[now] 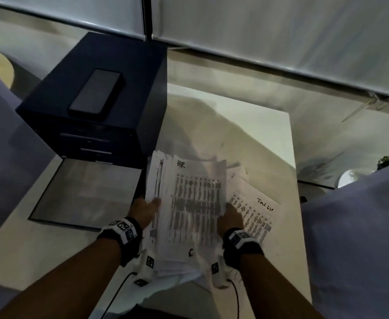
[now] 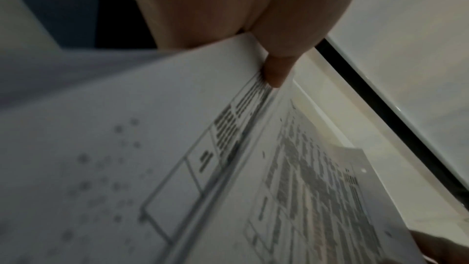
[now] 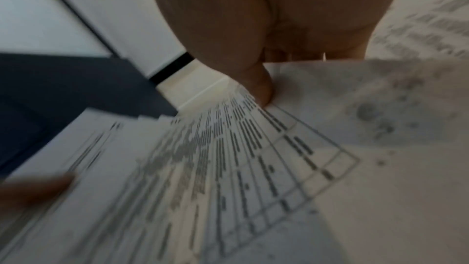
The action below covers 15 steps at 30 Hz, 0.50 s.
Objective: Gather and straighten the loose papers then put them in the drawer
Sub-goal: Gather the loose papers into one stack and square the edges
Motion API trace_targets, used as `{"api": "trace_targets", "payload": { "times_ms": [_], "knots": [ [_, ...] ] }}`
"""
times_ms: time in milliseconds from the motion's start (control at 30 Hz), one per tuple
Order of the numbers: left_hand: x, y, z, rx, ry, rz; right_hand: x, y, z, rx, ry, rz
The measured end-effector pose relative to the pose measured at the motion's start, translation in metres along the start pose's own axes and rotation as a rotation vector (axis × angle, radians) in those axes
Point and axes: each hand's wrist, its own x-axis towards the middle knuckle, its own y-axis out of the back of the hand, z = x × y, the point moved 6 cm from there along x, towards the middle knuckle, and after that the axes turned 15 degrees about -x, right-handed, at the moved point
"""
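White bench (image 1: pixel 269 134) carries 1 loose sheet (image 1: pixel 258 210); left hand (image 1: pixel 144 209) and right hand (image 1: pixel 229 218) pinch opposite edges of the paper stack (image 1: pixel 188 203), likely to square it beside the open drawer (image 1: pixel 85 192).

The room I look down into is dim and greyish, with the brightest patches on the pale blinds (image 1: pixel 281 31) across the top of the head view. A broad soft shadow falls over the white table (image 1: pixel 258 125) at centre right. My papers (image 1: pixel 195 203) smear with motion blur, so the printed rows read only as dark bars. Straight lines bow toward the corners from the wide lens, and the cabinet (image 1: pixel 96 104) at upper left is nearly black. Both wrist views are soft and grainy: my left hand (image 2: pixel 241 17) and right hand (image 3: pixel 279 17) fill the top as unfocused masses, and the print below streaks.
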Motion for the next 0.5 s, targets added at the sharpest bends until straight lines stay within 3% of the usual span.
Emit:
{"api": "trace_targets", "payload": {
  "times_ms": [100, 167, 233, 300, 333, 400, 500],
  "knots": [
    [-0.008, -0.006, 0.01, 0.086, -0.05, -0.029, -0.006, -0.017, -0.017, -0.062, 0.091, -0.051],
    [-0.012, -0.008, 0.026, 0.101, -0.115, -0.033, -0.003, -0.017, -0.013, -0.134, 0.056, -0.006],
    [-0.016, -0.007, 0.046, 0.081, -0.154, -0.065, -0.007, -0.004, 0.01, -0.195, -0.098, -0.017],
    [-0.023, -0.005, 0.073, 0.071, -0.225, -0.111, -0.01, -0.009, 0.046, -0.312, -0.179, -0.18],
    [-0.028, -0.004, 0.088, 0.069, -0.265, -0.131, -0.007, -0.008, 0.068, -0.327, -0.273, -0.191],
    [-0.04, 0.0, 0.121, 0.072, -0.363, -0.149, 0.001, 0.003, 0.103, -0.227, -0.564, -0.025],
    [-0.054, 0.005, 0.164, 0.073, -0.492, -0.133, 0.008, 0.003, 0.112, -0.11, -0.642, 0.038]
  ]
}}
